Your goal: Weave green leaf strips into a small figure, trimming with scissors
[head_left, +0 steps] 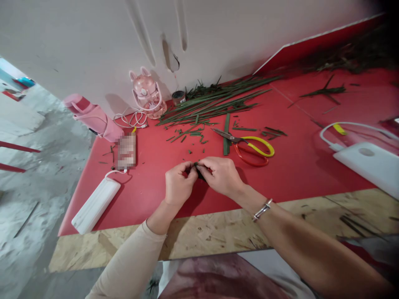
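Note:
My left hand (178, 185) and my right hand (222, 175) meet over the red tabletop (293, 166), fingers pinched together on a small dark green folded leaf piece (198, 168). Most of that piece is hidden between my fingertips. A silver bracelet (262, 209) circles my right wrist. Just beyond my right hand lie scissors (249, 146) with one yellow and one red handle, blades pointing left. A short green strip (226, 135) lies upright beside them.
A pile of long green leaf strips (215, 101) lies by the wall, with cut bits (190, 135) scattered before it. A pink bottle (148, 93), pink bag (93, 118), phone (126, 150), white power banks (95, 205) (369, 164) and cables sit around. Bare chipboard (212, 234) edges the front.

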Tool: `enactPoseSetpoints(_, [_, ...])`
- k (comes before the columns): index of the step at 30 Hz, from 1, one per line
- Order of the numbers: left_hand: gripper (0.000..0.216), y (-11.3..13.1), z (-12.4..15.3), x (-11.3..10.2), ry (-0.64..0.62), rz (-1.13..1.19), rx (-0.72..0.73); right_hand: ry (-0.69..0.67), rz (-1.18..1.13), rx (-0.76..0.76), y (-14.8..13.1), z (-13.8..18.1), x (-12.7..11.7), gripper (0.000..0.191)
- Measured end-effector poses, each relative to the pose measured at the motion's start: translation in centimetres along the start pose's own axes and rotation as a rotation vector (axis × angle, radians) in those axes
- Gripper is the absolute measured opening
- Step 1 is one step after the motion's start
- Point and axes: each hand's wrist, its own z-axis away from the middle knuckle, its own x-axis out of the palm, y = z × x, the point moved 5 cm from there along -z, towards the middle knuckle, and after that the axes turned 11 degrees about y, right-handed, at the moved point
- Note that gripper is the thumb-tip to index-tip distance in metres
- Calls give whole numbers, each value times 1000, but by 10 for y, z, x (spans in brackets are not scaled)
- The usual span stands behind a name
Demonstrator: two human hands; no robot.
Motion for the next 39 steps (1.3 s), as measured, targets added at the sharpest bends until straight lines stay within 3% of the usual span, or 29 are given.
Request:
enactPoseSetpoints(5, [14,-6,0,4,10,220,-232,30,-12,-81,-8,2,2,22])
enactPoseSetpoints(8, [13,-7,0,3,12,303,-311,49,-178,25,-4,0,0,20])
enactPoseSetpoints(12, [14,-10,-4,-4,104,337,-311,43,-413,202,2,-2,2,17])
enactPoseSetpoints(20, [14,-25,-8,-3,221,620,-408,51,-638,359,5,-3,5,12])
enactPoseSetpoints(23, [24,-23,-7,-1,179,640,-393,78,-868,532,11,-4,8,13])
enactPoseSetpoints(28, [46,-27,-3,6,82,715,-502,36,-1298,915,23,0,21,25])
enactPoseSetpoints(32, [37,-18,0,7,29,593,-381,-3,-1417,1032,28,3,25,22])
enactPoseSetpoints(39, [22,-6,0,3,18,230,-182,46,-1306,981,26,3,28,25])
